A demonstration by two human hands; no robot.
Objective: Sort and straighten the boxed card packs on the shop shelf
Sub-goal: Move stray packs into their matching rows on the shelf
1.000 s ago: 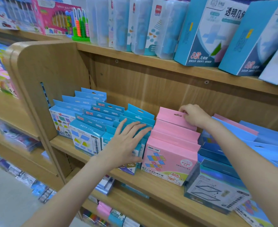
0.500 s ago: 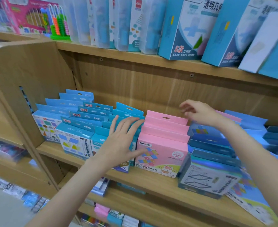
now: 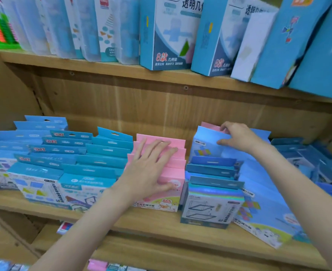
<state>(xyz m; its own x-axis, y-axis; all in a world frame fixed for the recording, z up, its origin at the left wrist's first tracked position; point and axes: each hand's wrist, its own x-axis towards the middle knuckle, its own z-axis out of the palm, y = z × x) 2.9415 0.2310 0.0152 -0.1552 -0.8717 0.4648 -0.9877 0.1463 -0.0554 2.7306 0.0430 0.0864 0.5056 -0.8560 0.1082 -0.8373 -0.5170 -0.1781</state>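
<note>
- I'm looking at the wooden shelf [image 3: 161, 222], with rows of boxed card packs standing front to back across it.
- Above, tall blue boxes [image 3: 173, 34] are leaning along the upper shelf.
- Blue packs [image 3: 67, 169] are filling the left side in several rows.
- The pink packs [image 3: 173, 165] are lining up mid-shelf, just right of the blue ones.
- A light-blue pack [image 3: 208, 145] is standing at the back of the right-hand rows, a pink one behind it.
- My left hand [image 3: 151, 169] is lying flat on the pink row, fingers straight and spread, gripping nothing.
- My right hand [image 3: 239, 135] is pinching the light-blue pack's top edge, thumb in front, fingers curled over.
</note>
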